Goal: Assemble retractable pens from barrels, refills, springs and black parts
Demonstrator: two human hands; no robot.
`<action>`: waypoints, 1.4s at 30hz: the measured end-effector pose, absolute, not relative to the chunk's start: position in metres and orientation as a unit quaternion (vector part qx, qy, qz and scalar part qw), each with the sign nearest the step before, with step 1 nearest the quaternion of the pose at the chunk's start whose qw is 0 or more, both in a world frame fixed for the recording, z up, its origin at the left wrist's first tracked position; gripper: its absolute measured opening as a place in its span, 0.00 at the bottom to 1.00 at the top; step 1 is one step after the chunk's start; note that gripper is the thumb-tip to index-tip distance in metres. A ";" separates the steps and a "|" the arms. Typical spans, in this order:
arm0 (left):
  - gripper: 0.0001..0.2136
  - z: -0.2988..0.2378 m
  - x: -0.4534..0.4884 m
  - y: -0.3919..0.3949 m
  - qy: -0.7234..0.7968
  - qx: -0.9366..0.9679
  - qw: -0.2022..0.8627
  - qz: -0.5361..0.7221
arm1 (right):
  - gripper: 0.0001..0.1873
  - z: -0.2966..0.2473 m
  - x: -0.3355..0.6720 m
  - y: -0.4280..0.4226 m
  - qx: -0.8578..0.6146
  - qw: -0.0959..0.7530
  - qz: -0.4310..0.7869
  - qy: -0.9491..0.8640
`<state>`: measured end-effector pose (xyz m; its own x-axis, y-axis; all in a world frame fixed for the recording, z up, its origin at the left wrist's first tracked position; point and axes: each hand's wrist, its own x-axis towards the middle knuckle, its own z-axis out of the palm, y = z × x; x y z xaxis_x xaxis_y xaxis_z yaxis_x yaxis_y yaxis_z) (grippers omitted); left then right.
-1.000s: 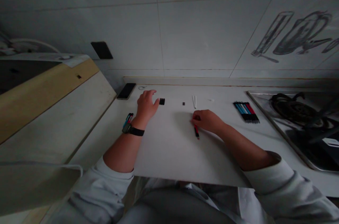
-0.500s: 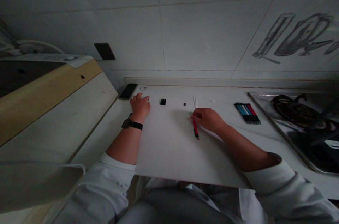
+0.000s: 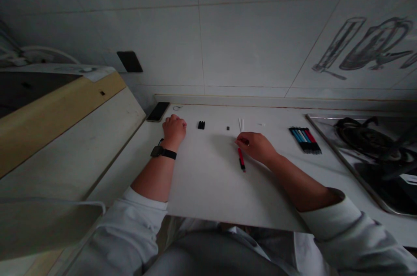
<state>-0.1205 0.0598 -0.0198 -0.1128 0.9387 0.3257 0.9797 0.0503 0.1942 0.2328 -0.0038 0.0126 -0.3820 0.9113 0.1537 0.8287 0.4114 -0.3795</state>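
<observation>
Pen (image 3: 241,159) inside right grip (image 3: 257,145), lower end free

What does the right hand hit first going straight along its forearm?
Likely the small black piece beyond the right hand and its red pen; white sticks lie close beside that line. Depth unclear.

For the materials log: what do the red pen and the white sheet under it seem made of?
The red pen: likely plastic, smooth solid-red barrel with black end. The white sheet: probably matte paper or thin card, flat, glare-free, with crisp near edge.
</observation>
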 end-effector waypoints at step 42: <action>0.06 -0.024 -0.087 0.071 -0.542 -0.614 -0.293 -0.492 | 0.16 0.021 0.180 0.037 -0.449 0.138 0.084 -0.879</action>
<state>-0.0868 0.0710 -0.0242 -0.0727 0.9554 0.2862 0.3779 -0.2391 0.8944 0.1799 0.0372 0.0206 -0.5589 0.8123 0.1670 0.7662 0.5828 -0.2708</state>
